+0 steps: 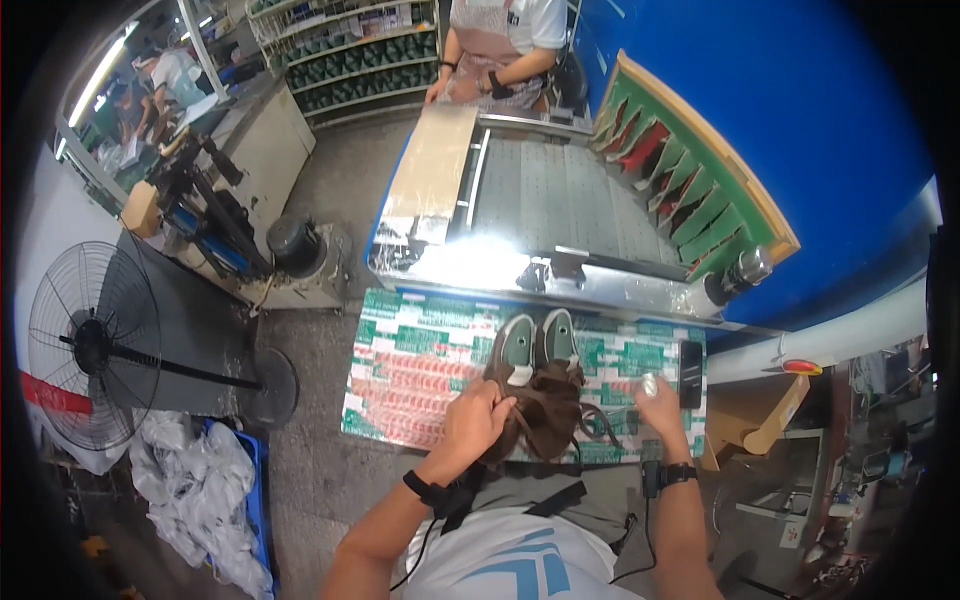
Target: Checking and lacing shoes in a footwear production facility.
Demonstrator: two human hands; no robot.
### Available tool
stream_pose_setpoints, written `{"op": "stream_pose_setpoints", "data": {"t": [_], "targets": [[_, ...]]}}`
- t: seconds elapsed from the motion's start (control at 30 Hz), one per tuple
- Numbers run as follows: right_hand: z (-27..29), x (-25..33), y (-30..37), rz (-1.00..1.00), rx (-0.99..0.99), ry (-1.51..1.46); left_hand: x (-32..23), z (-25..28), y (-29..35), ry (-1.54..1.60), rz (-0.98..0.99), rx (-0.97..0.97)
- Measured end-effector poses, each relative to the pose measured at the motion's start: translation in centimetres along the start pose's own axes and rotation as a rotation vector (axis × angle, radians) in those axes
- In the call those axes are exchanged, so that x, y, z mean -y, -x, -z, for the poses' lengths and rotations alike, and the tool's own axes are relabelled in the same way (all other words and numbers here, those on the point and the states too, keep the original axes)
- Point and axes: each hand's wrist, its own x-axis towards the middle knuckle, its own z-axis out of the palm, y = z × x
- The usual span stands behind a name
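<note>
A pair of shoes lies on the patterned board in front of me: the left shoe and the right shoe. Both show green-grey surfaces edged in white at the far end, with floppy brown uppers toward me. My left hand is closed on the brown material of the left shoe, its fingers pinched at the edge. To the right of the pair, my right hand rests over the board, closed around a small silvery-white object whose kind I cannot make out. Brown straps or laces trail between the shoes and that hand.
A dark phone-like slab lies at the board's right end. Beyond the board runs a grey conveyor, with a person at its far end. A standing fan and a blue crate of plastic bags are left; a cardboard box is right.
</note>
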Motion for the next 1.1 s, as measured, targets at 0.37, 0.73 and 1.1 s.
{"op": "stream_pose_setpoints", "data": {"t": [0.37, 0.73, 1.1], "targets": [[2.6, 5.0, 12.6, -0.372, 0.365, -1.334, -0.1, 2.7, -3.0, 1.079, 0.576, 0.318], [-4.8, 18.5, 11.8, -0.2, 0.574, -1.063, -6.5, 7.2, -20.1, 0.287, -0.455, -0.126], [-5.3, 20.6, 11.5, -0.126, 0.536, -1.025, 1.5, 1.1, -11.7, -0.105, -0.41, 0.187]]}}
